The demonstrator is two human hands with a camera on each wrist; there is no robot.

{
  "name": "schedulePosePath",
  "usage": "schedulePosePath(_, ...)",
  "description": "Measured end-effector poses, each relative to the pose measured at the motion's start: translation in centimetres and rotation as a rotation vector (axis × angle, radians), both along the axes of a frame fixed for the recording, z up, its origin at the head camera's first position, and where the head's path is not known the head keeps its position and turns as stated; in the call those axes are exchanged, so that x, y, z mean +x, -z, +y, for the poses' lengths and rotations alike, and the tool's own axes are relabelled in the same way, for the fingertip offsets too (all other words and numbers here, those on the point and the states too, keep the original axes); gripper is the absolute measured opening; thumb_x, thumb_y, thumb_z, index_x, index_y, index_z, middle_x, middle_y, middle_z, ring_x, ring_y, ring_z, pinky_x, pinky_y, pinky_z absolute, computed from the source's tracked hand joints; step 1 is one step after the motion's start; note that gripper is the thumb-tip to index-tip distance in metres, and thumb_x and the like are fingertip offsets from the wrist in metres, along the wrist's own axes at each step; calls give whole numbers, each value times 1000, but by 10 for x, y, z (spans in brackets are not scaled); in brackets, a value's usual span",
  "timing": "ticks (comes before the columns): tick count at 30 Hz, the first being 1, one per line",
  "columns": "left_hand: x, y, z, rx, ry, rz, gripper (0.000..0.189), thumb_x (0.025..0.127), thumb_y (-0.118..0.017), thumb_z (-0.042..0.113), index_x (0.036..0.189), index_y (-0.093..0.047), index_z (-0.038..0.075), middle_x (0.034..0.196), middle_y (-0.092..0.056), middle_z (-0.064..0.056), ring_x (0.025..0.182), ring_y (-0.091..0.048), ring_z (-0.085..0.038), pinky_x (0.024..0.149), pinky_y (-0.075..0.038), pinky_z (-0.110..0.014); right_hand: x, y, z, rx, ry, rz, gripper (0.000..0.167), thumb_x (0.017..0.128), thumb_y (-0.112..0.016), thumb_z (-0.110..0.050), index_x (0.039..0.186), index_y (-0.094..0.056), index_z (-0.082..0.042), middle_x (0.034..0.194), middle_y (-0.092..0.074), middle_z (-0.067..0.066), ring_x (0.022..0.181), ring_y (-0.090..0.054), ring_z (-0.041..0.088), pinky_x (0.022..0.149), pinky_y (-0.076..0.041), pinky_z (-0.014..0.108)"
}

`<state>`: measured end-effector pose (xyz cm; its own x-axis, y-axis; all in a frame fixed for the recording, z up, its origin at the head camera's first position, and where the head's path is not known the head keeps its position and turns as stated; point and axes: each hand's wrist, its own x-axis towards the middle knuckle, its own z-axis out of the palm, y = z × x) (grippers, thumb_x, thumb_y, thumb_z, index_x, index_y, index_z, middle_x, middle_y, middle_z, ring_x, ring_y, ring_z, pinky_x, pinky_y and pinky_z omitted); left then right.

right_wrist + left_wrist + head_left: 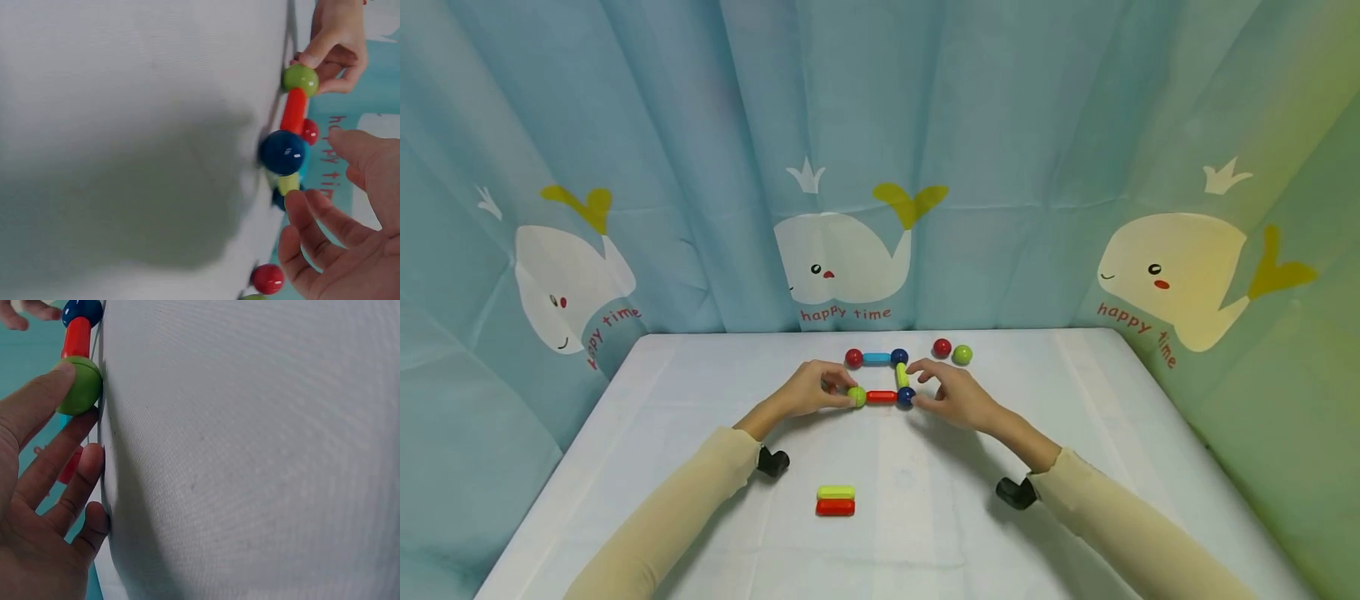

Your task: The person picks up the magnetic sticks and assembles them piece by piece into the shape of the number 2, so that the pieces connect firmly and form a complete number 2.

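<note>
My left hand [814, 388] pinches a green ball [857, 396] between thumb and forefinger at the near left corner of a ball-and-rod shape. From that ball a red rod [882, 397] runs to a dark blue ball [906, 397]. A yellow-green rod [902, 375] leads back to another dark blue ball [899, 357], and a light blue rod [876, 359] joins that one to a red ball [853, 358]. The shape's left side has no rod. My right hand [350, 231] is spread beside the near blue ball, its fingertips close to the yellow-green rod and its thumb apart.
A loose red ball [942, 348] and a loose green ball [962, 355] lie at the back, right of the shape. Nearer the front, a yellow-green rod [837, 492] and a red rod [836, 507] lie side by side. A whale-print curtain [1000, 167] hangs behind the white table [1000, 550].
</note>
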<state>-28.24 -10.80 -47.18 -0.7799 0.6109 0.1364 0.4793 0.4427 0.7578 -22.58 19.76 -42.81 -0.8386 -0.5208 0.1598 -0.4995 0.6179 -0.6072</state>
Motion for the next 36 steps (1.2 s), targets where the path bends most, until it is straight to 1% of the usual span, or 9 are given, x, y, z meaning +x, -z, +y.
schedulePosePath(3,-1,1,-1,-3,-4,0,18,86,-85,19,102,-78,15,101,-75,5,79,-60,-13,75,-50,-27,1,-9,-3,7,-58,25,45,94,-75,-11,135,-58,-1,120,-68,23,78,-66,22,70,-55,29)
schedulePosePath(6,-1,1,-1,-2,-4,-5,18,86,-85,19,103,-78,16,102,-75,5,79,-60,-13,75,-50,-27,3,-17,-7,5,-111,26,46,94,-75,-13,136,-58,-4,119,-69,21,81,-67,22,72,-56,29)
schedulePosePath(10,0,0,-1,0,-2,-12,18,87,-85,19,104,-78,16,102,-75,5,81,-61,-14,77,-51,-28,4,-23,-13,-4,-163,9,46,94,-77,-15,136,-58,-10,114,-70,19,78,-67,20,74,-57,29)
schedulePosePath(17,-1,0,-2,12,11,-1,20,87,-85,19,105,-77,14,101,-76,4,79,-61,-13,76,-51,-30,9,-28,-29,3,-247,-43,46,94,-77,-16,136,-59,-12,110,-71,12,80,-67,22,77,-58,36)
schedulePosePath(19,-2,1,-2,14,14,6,21,87,-85,19,105,-77,13,100,-76,3,79,-61,-13,76,-51,-30,10,-28,-34,9,-272,-61,46,95,-76,-16,137,-58,-11,111,-71,10,81,-67,21,79,-58,39)
schedulePosePath(22,-3,1,-2,11,16,12,21,86,-85,18,105,-77,13,101,-77,1,78,-61,-12,75,-52,-30,13,-26,-43,16,-320,-108,48,96,-75,-16,139,-57,-10,116,-71,12,83,-67,17,81,-58,40)
schedulePosePath(27,-2,1,-3,-5,13,22,20,87,-84,15,106,-78,12,101,-77,1,78,-62,-12,76,-52,-29,18,-21,-60,23,-405,-183,49,96,-75,-16,141,-57,-8,119,-70,17,85,-68,14,82,-57,34)
schedulePosePath(33,0,0,-3,-3,12,20,19,88,-84,16,106,-78,15,98,-75,6,79,-62,-12,75,-51,-29,24,-14,-80,72,-498,-257,42,96,-74,-16,136,-61,-10,116,-70,14,90,-67,15,86,-56,31)
schedulePosePath(36,1,0,-2,7,13,25,19,87,-84,18,105,-78,15,97,-76,7,79,-62,-12,74,-51,-28,27,-9,-89,121,-538,-282,39,96,-75,-17,133,-63,-12,113,-71,11,87,-66,11,85,-54,27)
